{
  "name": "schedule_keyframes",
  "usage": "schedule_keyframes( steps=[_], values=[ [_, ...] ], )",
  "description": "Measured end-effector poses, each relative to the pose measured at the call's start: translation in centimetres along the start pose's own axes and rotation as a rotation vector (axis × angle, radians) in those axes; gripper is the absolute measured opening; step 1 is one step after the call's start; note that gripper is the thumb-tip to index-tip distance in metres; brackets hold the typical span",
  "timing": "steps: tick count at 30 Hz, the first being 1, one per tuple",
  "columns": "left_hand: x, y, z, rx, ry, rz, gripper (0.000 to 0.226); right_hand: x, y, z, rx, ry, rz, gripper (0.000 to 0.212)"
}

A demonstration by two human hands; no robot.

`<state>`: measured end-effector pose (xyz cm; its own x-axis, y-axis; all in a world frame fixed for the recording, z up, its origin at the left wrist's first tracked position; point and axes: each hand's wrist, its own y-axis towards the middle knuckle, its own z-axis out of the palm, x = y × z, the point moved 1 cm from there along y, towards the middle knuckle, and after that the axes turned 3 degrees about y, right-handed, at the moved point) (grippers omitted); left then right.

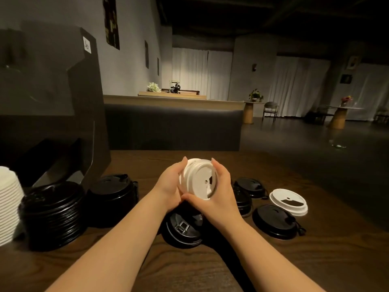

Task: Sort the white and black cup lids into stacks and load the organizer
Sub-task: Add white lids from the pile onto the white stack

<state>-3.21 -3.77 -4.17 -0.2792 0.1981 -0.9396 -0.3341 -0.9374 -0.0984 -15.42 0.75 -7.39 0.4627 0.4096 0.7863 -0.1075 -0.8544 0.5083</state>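
Observation:
A short stack of white lids is held tilted on its side above the table, between my left hand and my right hand, both curled round its rim. One white lid lies flat at the right. Loose black lids lie around it, and another black lid sits under my wrists. Two black lid stacks stand at the left, next to a tall white lid stack. The dark organizer stands at the back left.
The wooden table runs to a far edge behind my hands. Beyond it are a dark bench back, a dim room with small round tables and a chair.

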Motion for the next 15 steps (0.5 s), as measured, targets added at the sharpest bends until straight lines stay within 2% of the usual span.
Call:
schedule_keyframes(
  steps=[3,5,10,13,15],
  values=[
    [0.18,-0.24,0.59,0.03,0.055,-0.004,0.042,-0.16,-0.23,-0.57,-0.012,-0.082,-0.063,0.085],
    [0.34,-0.34,0.83,0.04,0.085,-0.007,0.044,-0.31,-0.42,-0.75,-0.016,-0.14,-0.085,0.089],
    [-0.01,-0.52,0.83,0.019,0.093,0.052,0.053,0.0,-0.92,-1.03,-0.003,-0.011,-0.067,0.096],
    [-0.07,-0.29,0.74,0.015,0.101,0.065,0.059,0.12,-0.83,-1.07,-0.009,-0.034,-0.089,0.089],
    [-0.04,-0.26,0.7,0.011,0.109,0.056,0.059,0.15,-0.74,-1.02,0.052,-0.067,-0.088,0.088]
  ],
)
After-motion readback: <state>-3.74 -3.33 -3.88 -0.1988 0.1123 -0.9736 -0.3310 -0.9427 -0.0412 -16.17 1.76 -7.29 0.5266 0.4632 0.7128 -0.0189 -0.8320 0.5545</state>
